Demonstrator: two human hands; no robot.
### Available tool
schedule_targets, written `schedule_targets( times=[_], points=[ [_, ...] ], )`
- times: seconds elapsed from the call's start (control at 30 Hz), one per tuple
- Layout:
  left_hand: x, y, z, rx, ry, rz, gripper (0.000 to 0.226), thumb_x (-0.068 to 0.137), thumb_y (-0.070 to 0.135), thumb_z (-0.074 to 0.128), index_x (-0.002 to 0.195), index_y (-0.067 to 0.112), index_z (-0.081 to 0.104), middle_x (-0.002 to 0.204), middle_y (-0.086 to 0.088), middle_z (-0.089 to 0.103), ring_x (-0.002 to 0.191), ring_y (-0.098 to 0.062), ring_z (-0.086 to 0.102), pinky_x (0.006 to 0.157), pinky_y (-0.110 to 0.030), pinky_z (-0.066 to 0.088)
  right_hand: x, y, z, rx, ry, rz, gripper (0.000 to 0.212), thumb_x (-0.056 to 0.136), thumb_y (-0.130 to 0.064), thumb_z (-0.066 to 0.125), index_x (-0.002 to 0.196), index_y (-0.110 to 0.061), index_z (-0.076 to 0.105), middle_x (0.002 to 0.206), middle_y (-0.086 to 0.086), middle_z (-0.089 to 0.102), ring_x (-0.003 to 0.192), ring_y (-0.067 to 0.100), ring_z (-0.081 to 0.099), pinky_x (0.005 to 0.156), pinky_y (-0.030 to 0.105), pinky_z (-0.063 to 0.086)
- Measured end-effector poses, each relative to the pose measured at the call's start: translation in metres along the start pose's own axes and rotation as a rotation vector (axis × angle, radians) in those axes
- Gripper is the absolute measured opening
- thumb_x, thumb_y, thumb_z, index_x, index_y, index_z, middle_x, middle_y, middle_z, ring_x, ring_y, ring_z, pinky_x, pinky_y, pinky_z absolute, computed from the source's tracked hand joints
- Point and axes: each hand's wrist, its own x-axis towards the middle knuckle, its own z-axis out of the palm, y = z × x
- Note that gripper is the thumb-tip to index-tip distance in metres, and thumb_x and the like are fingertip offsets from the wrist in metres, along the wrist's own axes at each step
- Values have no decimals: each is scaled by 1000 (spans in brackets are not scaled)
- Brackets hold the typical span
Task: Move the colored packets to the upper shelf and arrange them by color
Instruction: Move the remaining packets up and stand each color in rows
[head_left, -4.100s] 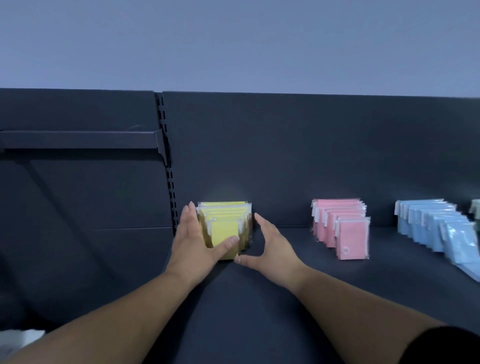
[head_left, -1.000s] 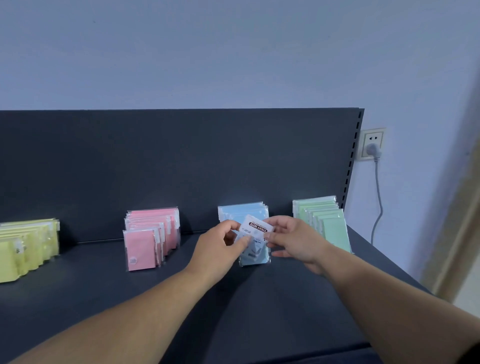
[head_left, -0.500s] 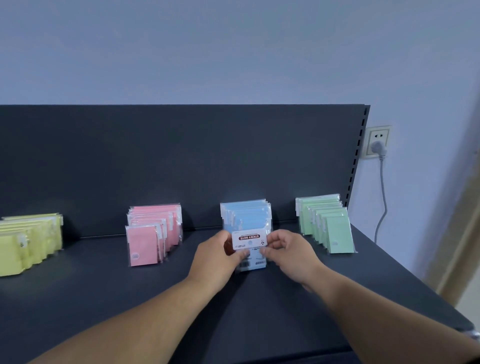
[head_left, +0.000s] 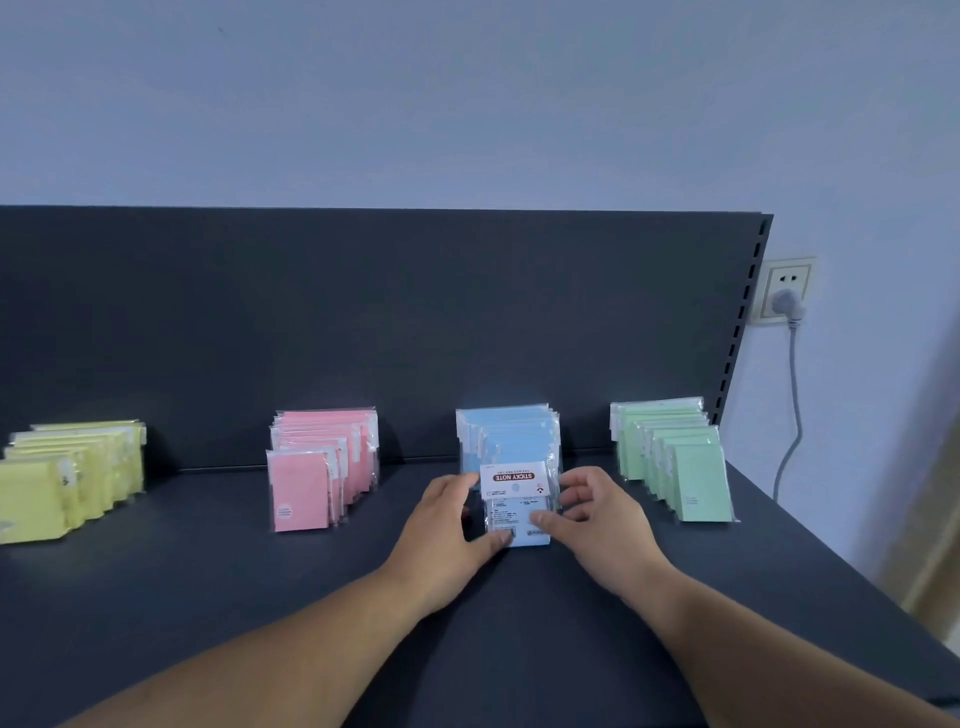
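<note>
A dark shelf (head_left: 208, 597) fills the lower frame. On it stand four rows, well apart: yellow packets (head_left: 62, 478) far left, pink packets (head_left: 322, 467), blue packets (head_left: 509, 436) at centre, green packets (head_left: 675, 462) right.

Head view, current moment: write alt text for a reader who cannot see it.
The left hand and right hand grip a blue packet, label upside down, fronting the blue row on a dark shelf. A yellow row and pink row stand left of it, a green row right.
</note>
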Motion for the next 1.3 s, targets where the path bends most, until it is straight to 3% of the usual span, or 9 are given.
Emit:
schedule_targets(
  times=[0.2,0.33,0.5,0.57,0.73,0.87,1.03,1.17,1.3],
  points=[
    [-4,3,0,8,84,72,47,84,35,70,127,30,50,117,18,41,92,5,47,75,-5,37,-1,-1,3,23,15,-27,31,75,-28,82,95,-29,59,88,-8,66,73,8,61,64,14,48],
    [-6,16,3,-32,122,107,53,84,43,67,131,29,49,115,18,44,94,4,49,76,-1,35,-3,-6,4,100,46,-62,31,76,-17,81,96,-28,60,87,-10,72,76,10,68,68,19,54],
    [1,40,10,-182,72,-2,49,75,59,68,115,32,56,114,13,52,102,-1,54,87,-18,44,-7,-14,3,93,56,-179,26,76,3,69,85,-22,67,73,-2,69,65,15,63,63,23,55],
    [4,41,11,-222,57,-58,49,71,62,70,108,31,58,109,12,57,99,-2,56,85,-21,48,-9,-16,1,45,-20,-240,26,74,5,66,82,-19,68,72,-3,67,63,6,59,63,20,52],
    [4,33,11,-215,79,-87,32,82,48,65,105,26,60,105,10,66,95,-4,61,87,-29,52,-9,-9,-3,25,-252,-231,35,71,-4,76,83,-36,69,80,-8,65,61,2,56,64,13,47],
    [-3,33,8,-129,147,-18,24,89,37,57,107,22,60,100,8,65,90,-6,60,78,-21,49,-1,0,-4,150,-253,-108,39,70,0,78,96,-24,61,92,-2,67,83,8,66,78,19,54],
    [-6,31,3,-64,163,29,20,93,24,50,98,9,61,90,-4,66,67,-6,54,60,-16,43,6,2,-8,76,-130,-30,33,74,-7,75,95,-19,53,94,0,62,85,11,64,71,16,52],
    [3,28,-2,-140,108,3,15,92,27,57,100,17,65,95,3,70,87,-13,65,78,-24,52,15,1,-11,21,57,78,45,76,-15,79,111,-20,50,103,-3,57,85,13,61,71,23,48],
    [16,27,1,-161,103,-42,10,89,28,64,97,22,65,93,8,70,89,-10,65,80,-25,53,17,-3,-12,36,-61,60,61,79,-12,72,133,-30,51,120,-10,59,95,13,66,78,23,47]
  ],
)
